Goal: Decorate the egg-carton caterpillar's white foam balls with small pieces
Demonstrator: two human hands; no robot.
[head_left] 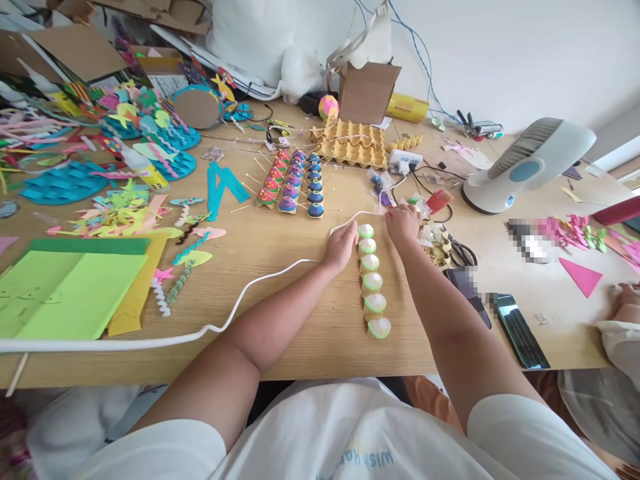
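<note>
- Shirt (310, 427) lettering: "Wish", rest unclear.
- Cup row (371, 262): green-rimmed, white-topped, lengthwise on bench (310, 333).
- Left hand (341, 248) curled beside its far end, right hand (403, 223) bunched; cannot tell what either holds.

What the right hand (403, 225) holds, if anything, is too small to tell.

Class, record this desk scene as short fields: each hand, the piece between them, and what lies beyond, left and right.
Left hand: at the strip's far end; contact unclear
Right hand: near plastic packets; grip unclear
Between hands: strip of six green-edged white segments, running toward the wearer
Beyond: three painted rows, yellow egg carton
Far left: light green sheet
Right: white fan
</note>
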